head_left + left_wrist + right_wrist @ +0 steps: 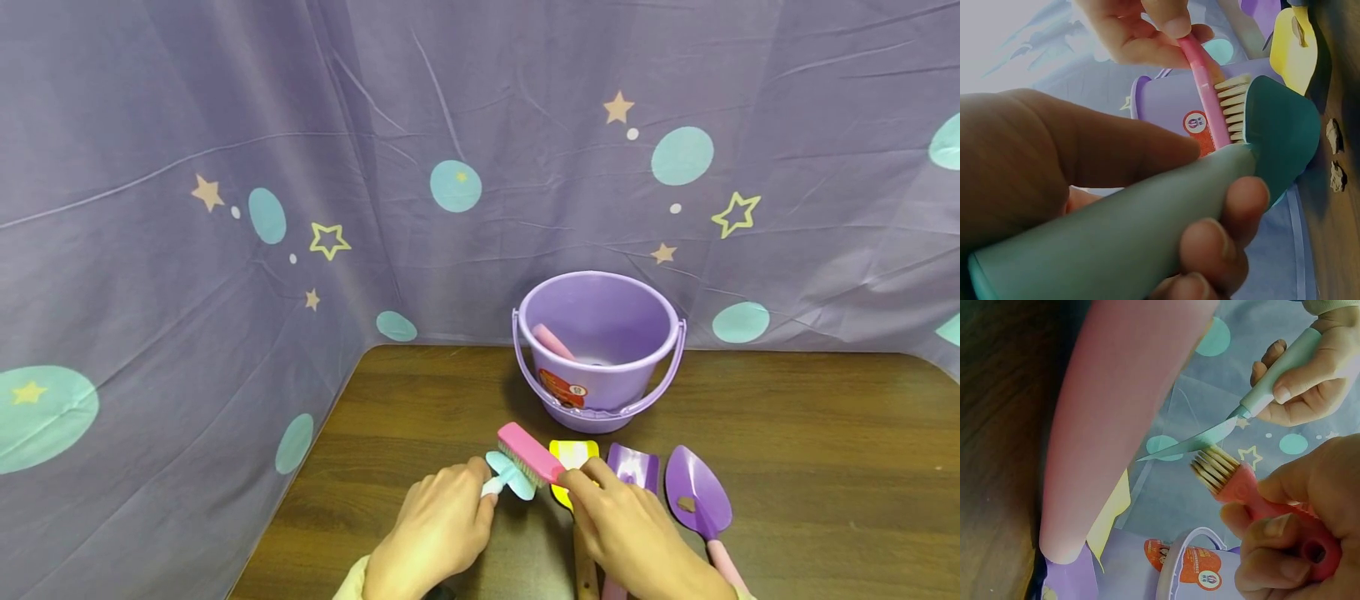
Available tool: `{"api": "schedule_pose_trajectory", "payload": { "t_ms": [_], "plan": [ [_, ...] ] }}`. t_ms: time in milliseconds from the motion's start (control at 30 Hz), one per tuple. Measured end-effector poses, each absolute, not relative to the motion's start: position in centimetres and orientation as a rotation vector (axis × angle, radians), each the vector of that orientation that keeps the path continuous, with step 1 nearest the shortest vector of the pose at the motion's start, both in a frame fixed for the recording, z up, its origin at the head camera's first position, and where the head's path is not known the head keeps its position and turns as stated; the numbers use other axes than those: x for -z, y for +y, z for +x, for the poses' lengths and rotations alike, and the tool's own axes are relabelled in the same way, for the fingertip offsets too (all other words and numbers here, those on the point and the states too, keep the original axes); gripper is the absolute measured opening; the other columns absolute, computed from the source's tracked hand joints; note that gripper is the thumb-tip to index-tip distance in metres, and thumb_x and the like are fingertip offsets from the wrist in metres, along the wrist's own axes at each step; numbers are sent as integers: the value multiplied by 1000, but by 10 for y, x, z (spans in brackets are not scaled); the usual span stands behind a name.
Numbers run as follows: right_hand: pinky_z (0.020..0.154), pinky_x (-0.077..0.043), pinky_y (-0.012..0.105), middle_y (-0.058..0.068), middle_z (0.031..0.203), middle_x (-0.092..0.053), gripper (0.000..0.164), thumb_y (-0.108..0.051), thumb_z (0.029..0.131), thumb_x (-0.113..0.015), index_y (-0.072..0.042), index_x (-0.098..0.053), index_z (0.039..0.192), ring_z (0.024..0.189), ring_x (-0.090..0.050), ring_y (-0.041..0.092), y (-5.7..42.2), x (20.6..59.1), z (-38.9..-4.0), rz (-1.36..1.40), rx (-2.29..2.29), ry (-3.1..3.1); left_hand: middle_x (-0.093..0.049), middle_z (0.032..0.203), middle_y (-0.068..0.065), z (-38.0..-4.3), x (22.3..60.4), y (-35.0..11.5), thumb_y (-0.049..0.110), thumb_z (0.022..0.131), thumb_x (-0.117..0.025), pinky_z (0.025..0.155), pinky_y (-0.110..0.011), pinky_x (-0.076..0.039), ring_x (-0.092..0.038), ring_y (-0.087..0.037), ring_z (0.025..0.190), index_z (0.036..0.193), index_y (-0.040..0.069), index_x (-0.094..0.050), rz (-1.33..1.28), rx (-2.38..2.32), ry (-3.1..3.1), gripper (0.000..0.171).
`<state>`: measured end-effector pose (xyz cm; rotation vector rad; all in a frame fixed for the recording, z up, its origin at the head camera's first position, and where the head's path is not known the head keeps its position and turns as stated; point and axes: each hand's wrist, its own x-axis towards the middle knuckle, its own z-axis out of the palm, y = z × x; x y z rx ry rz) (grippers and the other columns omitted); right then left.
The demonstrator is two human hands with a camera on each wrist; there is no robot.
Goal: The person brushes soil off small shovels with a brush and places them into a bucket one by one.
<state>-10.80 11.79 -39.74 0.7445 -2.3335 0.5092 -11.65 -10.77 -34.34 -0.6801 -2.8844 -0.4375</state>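
Observation:
My left hand (442, 517) grips a toy shovel by its pale handle (1116, 225), with the fingers curled round it. The shovel's teal blade (1282, 125) is held above the wooden table. In my right hand (630, 525) is a pink brush (528, 450), gripped by the handle. Its pale bristles (1215, 469) meet the blade's face. Under my right hand lie a yellow shovel (573, 454) and a purple shovel (633, 465), both partly hidden by it. To their right, a pointed purple trowel (697, 483) with a pink handle has a brown bit on it.
Behind the hands stands a purple bucket (592, 400) with its handle lowered in front and a pink object (553, 342) inside. Two small brown pieces (1334, 136) lie on the table (420, 400). A patterned curtain (480, 100) encloses the back and left.

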Motion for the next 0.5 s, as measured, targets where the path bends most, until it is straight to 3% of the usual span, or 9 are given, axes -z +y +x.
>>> {"api": "schedule_pose_trajectory", "payload": {
  "t_ms": [500],
  "plan": [
    [40,-30,21,-12,80,-45,12,-12,83,-64,-20,-60,92,49,-35,4,122,402,-112,671,-471,-2437,-44,63,8,-114,340,-107,19,85,-66,42,-28,-32,-41,-7,52,77,16,-50,-711,478,-2876,18]
  ]
}}
